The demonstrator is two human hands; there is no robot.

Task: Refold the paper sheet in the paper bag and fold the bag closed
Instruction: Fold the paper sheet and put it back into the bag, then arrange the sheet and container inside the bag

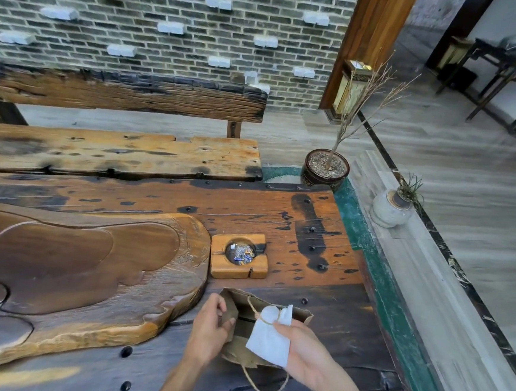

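A brown paper bag (298,314) with twine handles stands open on the dark wooden table, near its front right. My left hand (209,327) pinches the bag's left rim and holds the mouth apart. My right hand (303,353) grips a folded white paper sheet (268,338) just above and in front of the bag's opening; one twine handle loops across the sheet's top. The bag's lower part is hidden behind the sheet and my hands.
A large carved wooden tea tray (74,273) fills the table's left. A small wooden ashtray (239,255) sits just beyond the bag. The table's right edge (365,265) drops to a green strip, with a potted plant (326,170) and a small white vase (390,208) further off.
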